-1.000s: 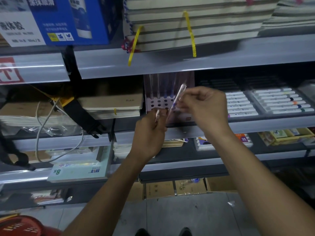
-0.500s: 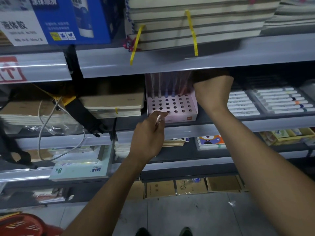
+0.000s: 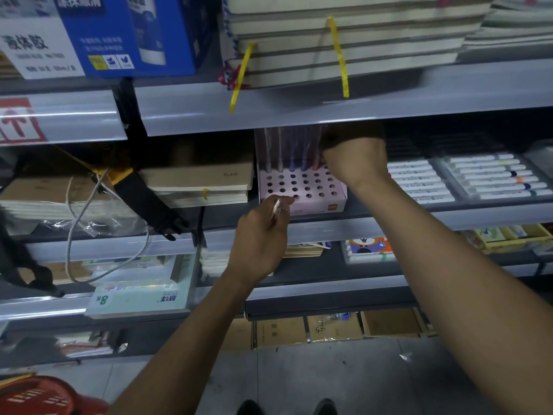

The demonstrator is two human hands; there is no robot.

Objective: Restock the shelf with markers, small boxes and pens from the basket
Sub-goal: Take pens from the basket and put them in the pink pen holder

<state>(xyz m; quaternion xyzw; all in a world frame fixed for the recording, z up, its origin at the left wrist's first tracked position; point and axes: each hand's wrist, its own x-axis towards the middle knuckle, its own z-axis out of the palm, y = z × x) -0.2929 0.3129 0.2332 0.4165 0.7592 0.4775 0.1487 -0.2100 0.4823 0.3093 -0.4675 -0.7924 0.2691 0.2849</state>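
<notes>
A: Where's the rack [image 3: 302, 190]?

B: On the middle shelf [image 3: 389, 217], pink, full of holes. A row of pens [image 3: 291, 151] stands upright along its back edge.

A: And the right hand [image 3: 356, 157]?

B: Reaching in over the rack's back right corner, beside those pens. Its fingers go up under the shelf above, so I can't tell whether they grip anything.

A: The left hand [image 3: 263, 235]?

B: Just in front of the rack, pinching a clear pen [image 3: 276, 209].

A: Basket [image 3: 39, 396]?

B: Red, on the floor, far down-left of the rack. Markers [image 3: 484, 178] lie right of the rack.
</notes>
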